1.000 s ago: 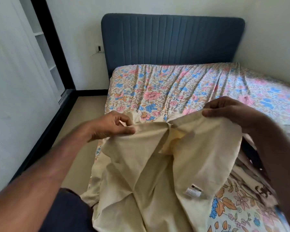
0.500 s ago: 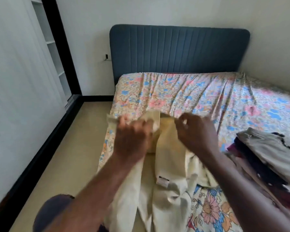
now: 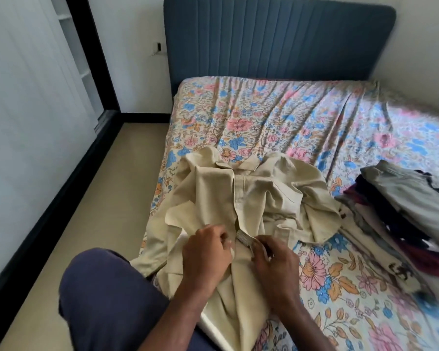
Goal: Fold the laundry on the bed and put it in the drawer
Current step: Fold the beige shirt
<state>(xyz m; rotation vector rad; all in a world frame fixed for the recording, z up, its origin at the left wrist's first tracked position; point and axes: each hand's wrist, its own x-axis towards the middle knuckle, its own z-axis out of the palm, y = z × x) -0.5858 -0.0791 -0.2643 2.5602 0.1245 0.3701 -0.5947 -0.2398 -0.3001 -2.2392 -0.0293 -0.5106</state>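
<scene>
The cream shirt (image 3: 241, 198) lies spread on the bed (image 3: 276, 117) — light, limp, crease-prone — both hands' fingers (image 3: 223, 236) pinching its front edges, best taken at seams or shoulders.

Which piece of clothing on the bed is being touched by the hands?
The cream shirt, spread out alone with its collar toward the headboard. The left hand and right hand grip it near its middle; the other clothes sit untouched in a pile at the right.
</scene>
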